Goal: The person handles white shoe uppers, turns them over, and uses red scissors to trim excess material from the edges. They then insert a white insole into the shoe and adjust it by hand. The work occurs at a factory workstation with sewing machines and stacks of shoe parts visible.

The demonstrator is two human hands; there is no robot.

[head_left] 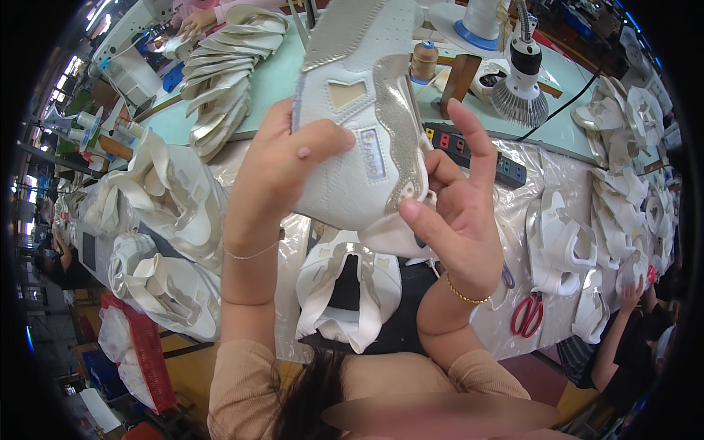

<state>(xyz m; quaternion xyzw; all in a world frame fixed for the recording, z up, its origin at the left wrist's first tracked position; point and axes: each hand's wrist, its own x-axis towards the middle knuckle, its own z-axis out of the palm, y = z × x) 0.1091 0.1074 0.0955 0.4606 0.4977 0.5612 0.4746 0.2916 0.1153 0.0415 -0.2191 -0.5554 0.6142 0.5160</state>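
A white shoe upper [330,192] with a metallic, wavy-edged overlay and small cut-out windows is held up in front of me. My left hand [275,165] grips its left side, the thumb pressed flat on the white face and the other fingers hidden behind. At the lower right edge, my right hand [466,220] has its thumb by an eyelet and other fingers behind the edge, with the index finger raised. Below the held piece, a second white upper [312,282] lies on dark material near my body, its opening facing me.
White uppers [172,198] are piled at left, more uppers [565,235] at right, and a fanned stack [231,66] lies behind. Red-handled scissors [526,317] rest on plastic sheeting. A lamp [519,99], power strip [510,170] and thread spool [424,62] stand beyond. Co-workers sit nearby.
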